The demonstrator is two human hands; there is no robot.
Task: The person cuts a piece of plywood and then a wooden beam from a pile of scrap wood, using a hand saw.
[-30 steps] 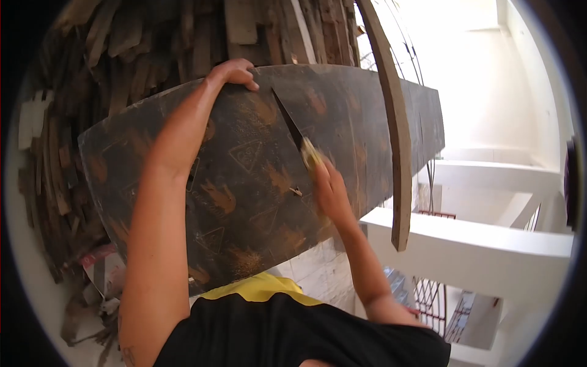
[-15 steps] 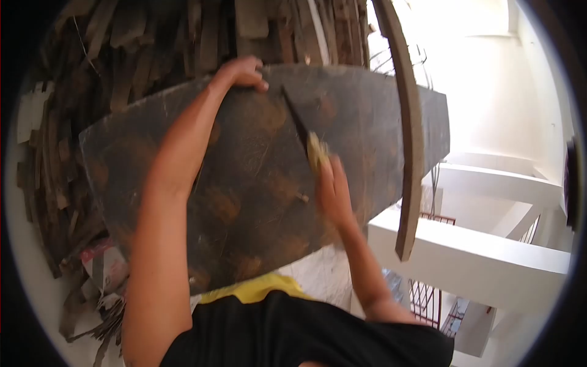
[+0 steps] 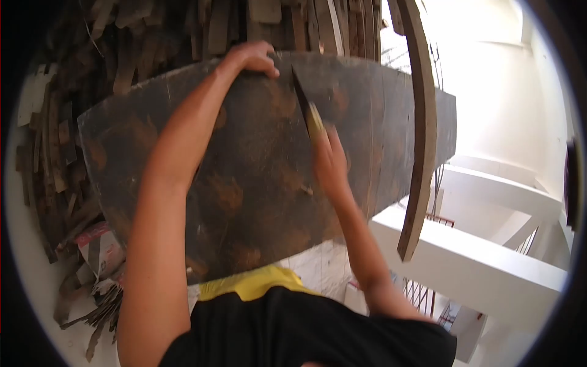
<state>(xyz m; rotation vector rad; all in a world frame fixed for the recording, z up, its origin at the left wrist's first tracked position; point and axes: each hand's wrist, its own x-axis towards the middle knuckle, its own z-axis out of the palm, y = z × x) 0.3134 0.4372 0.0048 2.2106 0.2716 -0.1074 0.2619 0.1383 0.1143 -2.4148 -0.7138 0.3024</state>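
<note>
A large dark board point(image 3: 257, 165) with rusty brown patches lies in front of me. My left hand point(image 3: 257, 58) is at its far edge, fingers curled over the rim and thumb on the near side. In my right hand point(image 3: 331, 162) is a handsaw point(image 3: 301, 92), gripped by its yellowish handle. Its dark, narrow blade points away from me, and the tip comes close to the far edge, just right of my left hand. The blade's teeth are too small to make out.
A long wooden batten point(image 3: 422, 134) crosses the board's right part. Stacked timber offcuts point(image 3: 214, 27) fill the back and left. Crumpled paper packaging point(image 3: 101, 251) lies at lower left. To the right, a white ledge point(image 3: 477, 251) stands over an opening with metal bars point(image 3: 419, 296).
The handsaw and my right hand have moved away from me, toward the board's far edge. My left hand stays at that edge. The whole view has shifted slightly.
</note>
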